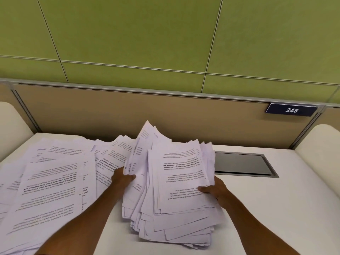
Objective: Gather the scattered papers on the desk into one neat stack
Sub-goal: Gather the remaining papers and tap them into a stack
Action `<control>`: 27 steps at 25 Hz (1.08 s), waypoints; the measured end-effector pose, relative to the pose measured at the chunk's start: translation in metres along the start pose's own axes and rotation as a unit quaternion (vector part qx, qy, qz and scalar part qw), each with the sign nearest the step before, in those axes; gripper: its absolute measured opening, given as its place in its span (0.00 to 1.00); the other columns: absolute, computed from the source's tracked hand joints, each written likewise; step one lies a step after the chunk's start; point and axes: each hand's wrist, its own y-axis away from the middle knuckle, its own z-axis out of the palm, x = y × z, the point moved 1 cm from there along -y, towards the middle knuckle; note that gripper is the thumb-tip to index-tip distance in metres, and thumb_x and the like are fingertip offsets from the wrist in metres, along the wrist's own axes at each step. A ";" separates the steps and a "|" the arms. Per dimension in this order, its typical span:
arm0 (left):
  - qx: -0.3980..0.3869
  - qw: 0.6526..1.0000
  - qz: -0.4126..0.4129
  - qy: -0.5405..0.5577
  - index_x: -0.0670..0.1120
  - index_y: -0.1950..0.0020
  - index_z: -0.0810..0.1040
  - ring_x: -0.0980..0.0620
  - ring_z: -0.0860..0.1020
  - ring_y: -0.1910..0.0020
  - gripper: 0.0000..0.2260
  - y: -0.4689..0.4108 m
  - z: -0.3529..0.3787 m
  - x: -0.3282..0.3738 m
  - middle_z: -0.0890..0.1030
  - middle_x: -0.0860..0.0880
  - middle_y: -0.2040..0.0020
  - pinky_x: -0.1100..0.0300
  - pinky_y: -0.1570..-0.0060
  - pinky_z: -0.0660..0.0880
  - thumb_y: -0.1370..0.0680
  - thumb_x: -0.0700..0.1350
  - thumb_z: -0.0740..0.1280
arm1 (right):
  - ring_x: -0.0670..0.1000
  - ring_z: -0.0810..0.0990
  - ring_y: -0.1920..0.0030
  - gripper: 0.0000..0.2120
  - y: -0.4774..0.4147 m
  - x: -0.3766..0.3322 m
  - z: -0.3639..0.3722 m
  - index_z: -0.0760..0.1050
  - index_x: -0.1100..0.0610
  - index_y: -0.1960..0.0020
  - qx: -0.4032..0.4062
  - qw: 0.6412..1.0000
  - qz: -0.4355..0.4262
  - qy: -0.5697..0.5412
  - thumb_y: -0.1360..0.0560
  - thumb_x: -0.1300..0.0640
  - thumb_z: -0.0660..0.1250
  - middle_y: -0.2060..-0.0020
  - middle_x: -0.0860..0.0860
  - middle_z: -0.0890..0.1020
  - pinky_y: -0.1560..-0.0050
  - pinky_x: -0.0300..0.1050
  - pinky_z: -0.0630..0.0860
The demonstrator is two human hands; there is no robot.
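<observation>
Gathering loose papers: a ragged bundle (181, 183) rests on the desk (276, 208) at centre, its far end lifted, and a loose spread of sheets (51, 177) lies at 9 o'clock of it. The left hand (123, 178) curls round a raised sheaf at the bundle's 10 o'clock edge; the right hand (215, 190) pinches the 3 o'clock edge, thumb on top. The sheets look light, limp and slippery, likely to fan out, so a hold on both long edges should serve best. The grey hatch (241, 163) at 2 o'clock is closed, its contents hidden
</observation>
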 end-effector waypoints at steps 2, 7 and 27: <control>0.045 0.997 -0.018 0.056 0.36 0.36 0.74 0.35 0.76 0.40 0.19 -0.001 -0.022 -0.002 0.78 0.36 0.38 0.41 0.39 0.73 0.26 0.34 0.71 | 0.54 0.81 0.51 0.24 0.002 0.004 -0.008 0.75 0.60 0.42 0.009 1.000 -0.003 -0.001 0.35 0.69 0.78 0.47 0.55 0.81 0.61 0.37 0.78; 0.114 0.978 0.024 0.174 0.38 0.33 0.72 0.37 0.76 0.38 0.21 -0.007 -0.077 0.016 0.77 0.39 0.35 0.42 0.38 0.73 0.25 0.36 0.71 | 0.55 0.78 0.51 0.26 0.008 0.005 -0.016 0.74 0.63 0.40 0.031 0.999 -0.016 -0.008 0.35 0.73 0.76 0.45 0.57 0.79 0.60 0.38 0.79; -0.112 0.988 -0.003 -0.106 0.38 0.34 0.71 0.39 0.76 0.39 0.23 0.052 0.045 0.024 0.75 0.39 0.34 0.52 0.40 0.74 0.26 0.42 0.73 | 0.61 0.84 0.46 0.23 0.010 0.000 -0.027 0.76 0.58 0.35 -0.177 0.968 0.059 -0.169 0.27 0.49 0.70 0.43 0.59 0.83 0.51 0.55 0.82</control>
